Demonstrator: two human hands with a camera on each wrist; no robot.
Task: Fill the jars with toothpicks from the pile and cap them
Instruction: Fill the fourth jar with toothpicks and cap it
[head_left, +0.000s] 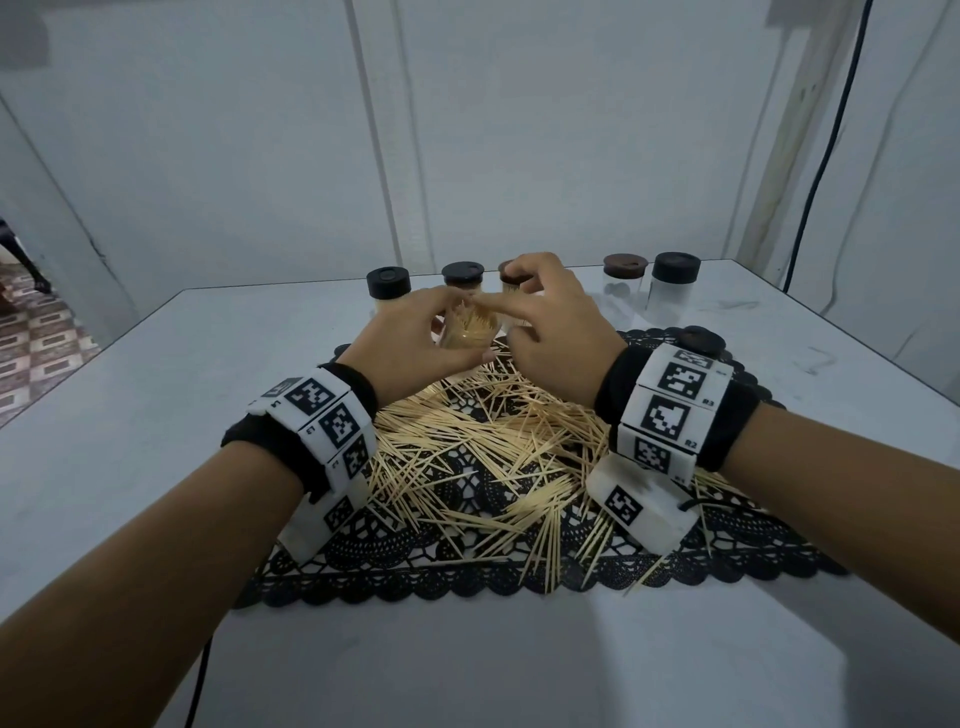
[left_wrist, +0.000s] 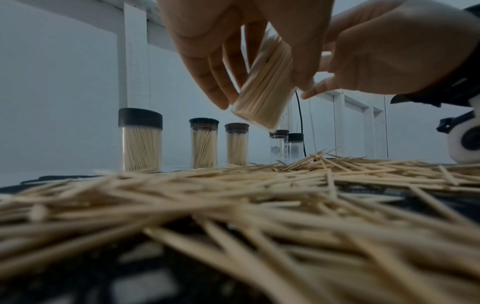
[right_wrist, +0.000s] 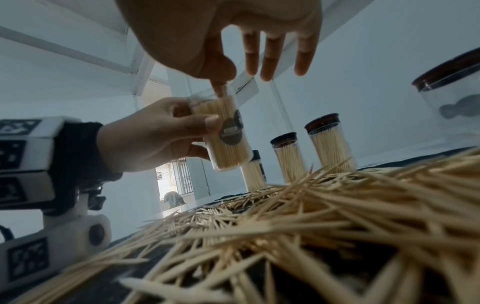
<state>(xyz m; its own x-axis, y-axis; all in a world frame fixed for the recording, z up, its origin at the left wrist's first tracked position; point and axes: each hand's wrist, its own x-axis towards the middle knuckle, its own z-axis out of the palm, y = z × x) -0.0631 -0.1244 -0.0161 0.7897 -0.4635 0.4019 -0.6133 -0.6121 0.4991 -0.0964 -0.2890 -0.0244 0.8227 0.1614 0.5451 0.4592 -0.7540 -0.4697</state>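
Observation:
My left hand grips a clear uncapped jar packed with toothpicks and holds it tilted above the far end of the pile. The jar is off the table, between my left thumb and fingers. My right hand reaches over it, with its index finger laid on the toothpick tips at the jar's mouth and the other fingers straight. Loose toothpicks cover a black lace mat.
Three capped, filled jars stand in a row behind the mat. Two capped empty jars stand at the back right. A loose dark cap lies behind my right wrist. The white table meets walls at the back and right.

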